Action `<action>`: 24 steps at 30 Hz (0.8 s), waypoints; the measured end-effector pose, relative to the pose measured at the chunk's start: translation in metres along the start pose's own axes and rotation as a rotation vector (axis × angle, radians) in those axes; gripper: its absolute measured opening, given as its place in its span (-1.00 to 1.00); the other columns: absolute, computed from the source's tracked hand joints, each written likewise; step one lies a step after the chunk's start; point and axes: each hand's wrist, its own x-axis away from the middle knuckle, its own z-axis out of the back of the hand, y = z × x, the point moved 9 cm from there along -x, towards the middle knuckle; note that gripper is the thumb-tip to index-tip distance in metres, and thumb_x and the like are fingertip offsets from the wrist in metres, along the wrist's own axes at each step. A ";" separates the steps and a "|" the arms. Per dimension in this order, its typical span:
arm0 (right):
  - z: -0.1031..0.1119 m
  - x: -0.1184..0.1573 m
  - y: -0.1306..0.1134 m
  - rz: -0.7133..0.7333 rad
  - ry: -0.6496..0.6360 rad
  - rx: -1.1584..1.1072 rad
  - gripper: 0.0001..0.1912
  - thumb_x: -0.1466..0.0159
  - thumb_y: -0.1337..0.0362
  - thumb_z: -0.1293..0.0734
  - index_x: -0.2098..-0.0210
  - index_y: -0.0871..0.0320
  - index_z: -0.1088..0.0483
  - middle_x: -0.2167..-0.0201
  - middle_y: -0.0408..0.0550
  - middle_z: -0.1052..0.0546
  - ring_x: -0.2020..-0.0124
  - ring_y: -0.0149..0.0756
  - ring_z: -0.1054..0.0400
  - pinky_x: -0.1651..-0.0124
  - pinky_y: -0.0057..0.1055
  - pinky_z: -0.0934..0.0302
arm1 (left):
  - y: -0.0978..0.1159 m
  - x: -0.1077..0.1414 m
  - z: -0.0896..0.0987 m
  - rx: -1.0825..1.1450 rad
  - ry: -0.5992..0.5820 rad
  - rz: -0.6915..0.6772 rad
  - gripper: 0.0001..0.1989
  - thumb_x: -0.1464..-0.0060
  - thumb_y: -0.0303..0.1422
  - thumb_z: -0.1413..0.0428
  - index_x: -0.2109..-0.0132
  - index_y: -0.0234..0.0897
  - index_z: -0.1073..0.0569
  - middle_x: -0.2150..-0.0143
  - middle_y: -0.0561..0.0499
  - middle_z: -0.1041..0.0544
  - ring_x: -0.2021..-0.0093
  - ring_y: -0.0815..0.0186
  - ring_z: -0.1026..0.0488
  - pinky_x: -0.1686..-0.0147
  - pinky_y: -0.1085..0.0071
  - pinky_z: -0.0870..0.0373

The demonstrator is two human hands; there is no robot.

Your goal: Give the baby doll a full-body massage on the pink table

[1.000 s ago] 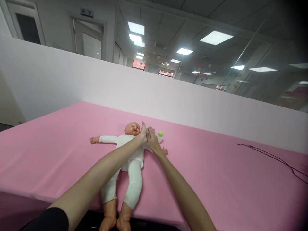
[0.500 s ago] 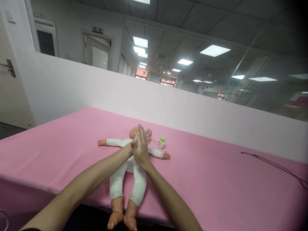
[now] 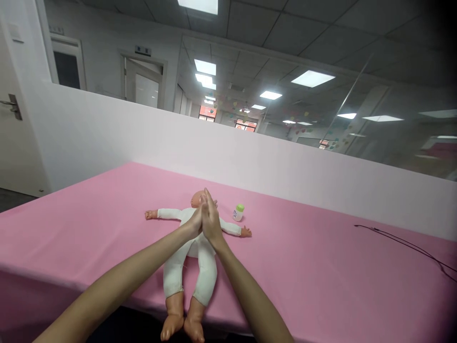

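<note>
Over the pink-covered table (image 3: 89,247), the left hand (image 3: 194,224) and right hand (image 3: 211,221) have just dropped from the baby doll's (image 3: 193,250) face to above its chest, pressed palm to palm, open and holding nothing, with a green-capped bottle (image 3: 238,212) just beside its arm.

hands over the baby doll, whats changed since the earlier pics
The left hand and right hand have come together, pressed upright palm to palm in front of the white-suited baby doll's face, instead of meeting at an angle beside its head. Neither hand has taken hold of anything. The doll and small green-capped bottle lie as before.
</note>
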 end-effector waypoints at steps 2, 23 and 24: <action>0.001 0.004 0.028 -0.083 -0.051 0.004 -0.25 -0.52 -0.16 0.08 -0.54 0.09 0.01 -0.54 -0.01 -0.07 -0.56 -0.12 0.10 -0.55 -0.01 0.14 | 0.002 0.011 0.018 -0.207 -0.024 -0.134 -0.46 -0.41 0.05 0.09 -0.27 -0.14 -0.47 -0.41 -0.15 -0.38 -0.54 0.08 -0.04 -0.51 0.15 0.06; -0.023 0.016 0.149 -0.170 -0.280 0.389 -0.20 -0.49 -0.08 -0.01 -0.50 0.36 -0.07 -0.52 0.19 -0.08 -0.56 -0.04 0.12 -0.56 -0.04 0.28 | -0.083 -0.025 0.104 -1.148 -0.104 0.030 -0.04 -0.34 0.16 0.31 -0.53 -0.62 0.16 -0.58 -0.41 0.28 -0.59 -0.03 0.36 -0.50 0.04 0.31; -0.020 0.020 0.152 -0.195 -0.266 0.386 -0.16 -0.48 -0.12 0.01 -0.50 0.40 -0.05 -0.53 0.22 -0.05 -0.56 -0.03 0.14 -0.56 -0.03 0.29 | -0.084 -0.021 0.107 -1.159 -0.124 0.047 -0.03 -0.35 0.15 0.31 -0.53 -0.64 0.20 -0.58 -0.42 0.31 -0.59 -0.03 0.37 -0.51 0.04 0.30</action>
